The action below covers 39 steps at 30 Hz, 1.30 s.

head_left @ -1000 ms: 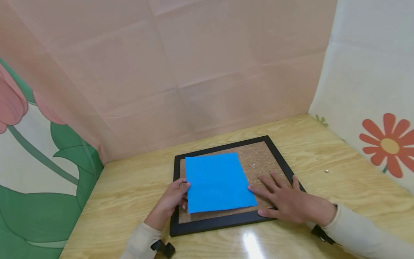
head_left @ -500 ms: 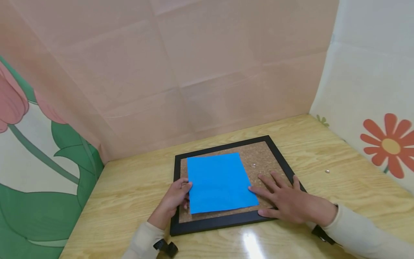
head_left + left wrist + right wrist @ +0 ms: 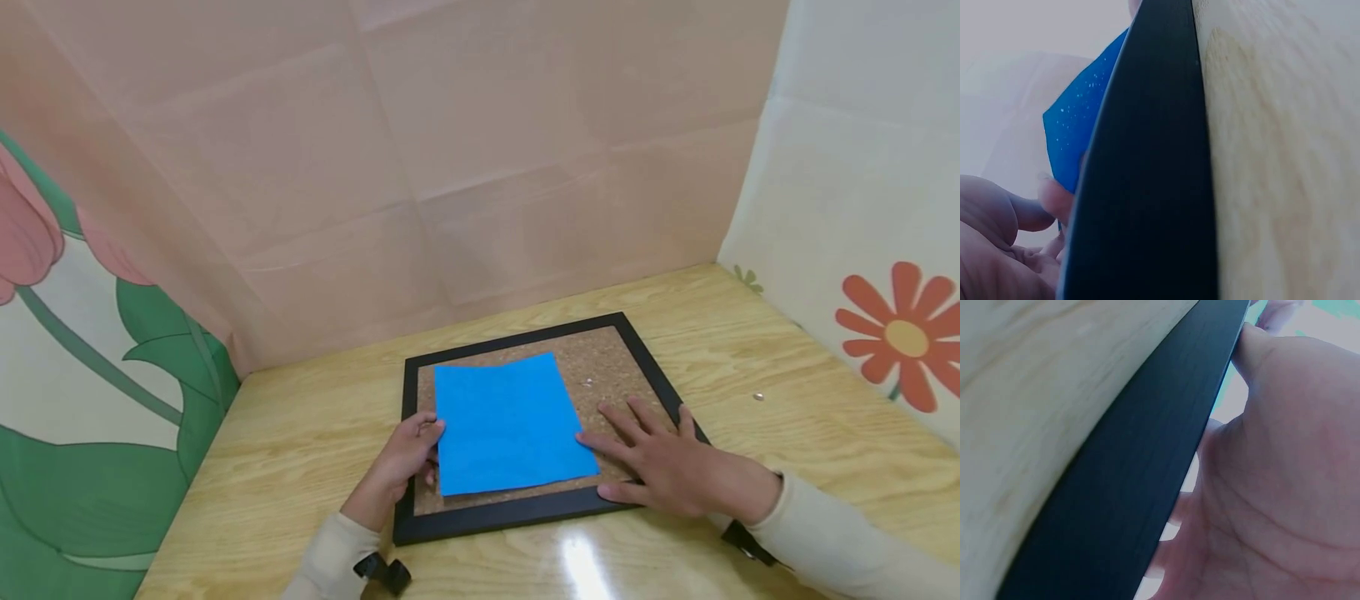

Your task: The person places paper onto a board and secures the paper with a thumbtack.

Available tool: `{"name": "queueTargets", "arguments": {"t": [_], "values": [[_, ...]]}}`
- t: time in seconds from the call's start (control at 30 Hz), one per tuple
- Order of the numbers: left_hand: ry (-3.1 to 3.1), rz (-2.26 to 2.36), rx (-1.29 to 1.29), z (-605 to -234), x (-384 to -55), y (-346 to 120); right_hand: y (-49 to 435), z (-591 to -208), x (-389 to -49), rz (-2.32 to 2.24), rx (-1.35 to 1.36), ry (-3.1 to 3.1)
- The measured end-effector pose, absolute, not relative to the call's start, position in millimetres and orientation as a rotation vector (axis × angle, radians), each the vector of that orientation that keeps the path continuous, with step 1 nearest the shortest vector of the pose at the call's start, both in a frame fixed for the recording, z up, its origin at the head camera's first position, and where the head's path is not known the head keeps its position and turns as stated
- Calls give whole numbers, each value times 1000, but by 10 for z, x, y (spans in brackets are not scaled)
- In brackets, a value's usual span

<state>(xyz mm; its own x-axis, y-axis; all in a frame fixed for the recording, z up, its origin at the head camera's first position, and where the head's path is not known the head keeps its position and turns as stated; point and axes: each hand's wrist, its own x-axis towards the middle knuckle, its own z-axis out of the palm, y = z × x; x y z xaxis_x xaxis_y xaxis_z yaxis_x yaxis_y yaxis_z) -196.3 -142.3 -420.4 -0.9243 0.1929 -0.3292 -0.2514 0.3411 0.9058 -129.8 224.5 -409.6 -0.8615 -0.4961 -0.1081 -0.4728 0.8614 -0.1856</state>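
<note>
A sheet of blue paper (image 3: 510, 425) lies over the left part of a cork board (image 3: 611, 358) with a black frame (image 3: 517, 515). My left hand (image 3: 405, 454) pinches the paper's left edge between thumb and fingers. In the left wrist view the blue paper (image 3: 1082, 112) rises at a slant behind the frame (image 3: 1147, 156), with the thumb at its edge. My right hand (image 3: 667, 467) rests with spread fingers on the board's lower right, its index fingertip at the paper's right edge and its thumb on the frame. The right wrist view shows the palm (image 3: 1285, 469) beside the frame's side.
A small shiny piece (image 3: 587, 382) lies on the cork right of the paper. Another small shiny piece (image 3: 758, 397) is on the wooden table (image 3: 300, 433) right of the board. A pink cloth backdrop (image 3: 480, 183) hangs behind; flower-printed sheets (image 3: 862, 208) stand at the sides.
The left hand has shifted the paper slightly to the right, and the paper's far edge now dips in the middle. The right hand has stayed in place.
</note>
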Motion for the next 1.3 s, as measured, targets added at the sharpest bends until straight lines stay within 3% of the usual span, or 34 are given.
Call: {"name": "queueTargets", "arguments": {"t": [0.53, 0.93, 1.3], "values": [[2478, 1482, -1, -4131, -1842, -1480, 2247, -4152, -1272, -256, -735, 2829], [2953, 574, 785, -3985, -1643, -1301, 2258, -4116, -1306, -238, -737, 2855], [2875, 226, 1015, -4017, -1519, -1246, 2255, -4095, -1328, -235, -747, 2864]]}}
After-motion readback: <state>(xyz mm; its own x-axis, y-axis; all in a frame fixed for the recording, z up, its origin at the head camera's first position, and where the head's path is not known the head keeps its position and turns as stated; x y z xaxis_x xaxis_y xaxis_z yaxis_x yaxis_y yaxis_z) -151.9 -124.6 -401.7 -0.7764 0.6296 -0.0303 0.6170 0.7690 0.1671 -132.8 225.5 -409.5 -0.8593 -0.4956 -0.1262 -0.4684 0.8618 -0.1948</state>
